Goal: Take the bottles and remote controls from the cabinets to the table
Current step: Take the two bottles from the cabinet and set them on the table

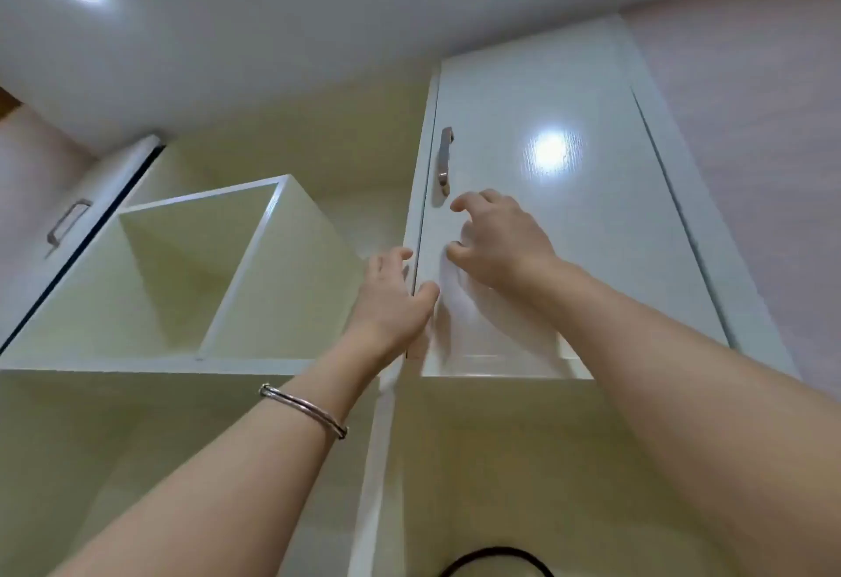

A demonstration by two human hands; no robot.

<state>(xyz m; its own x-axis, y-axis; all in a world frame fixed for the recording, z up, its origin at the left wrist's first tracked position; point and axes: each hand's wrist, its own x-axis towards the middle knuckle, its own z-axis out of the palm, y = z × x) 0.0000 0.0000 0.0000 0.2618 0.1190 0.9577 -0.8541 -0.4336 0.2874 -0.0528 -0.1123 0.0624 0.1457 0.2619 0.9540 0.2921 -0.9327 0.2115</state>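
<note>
Reaching up: right hand (496, 242) fingers (460, 203) loosely curled, empty, just below upright handle (445, 162); left hand (391, 299) pinches cabinet door (569, 221) edge.

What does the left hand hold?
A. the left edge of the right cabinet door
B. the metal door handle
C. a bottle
A: the left hand wraps the right cabinet door at its left edge, thumb on the front, below the handle.

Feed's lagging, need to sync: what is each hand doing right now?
Left hand: grips the edge of the cabinet door.
Right hand: open, holding nothing, just below the door handle.
</note>
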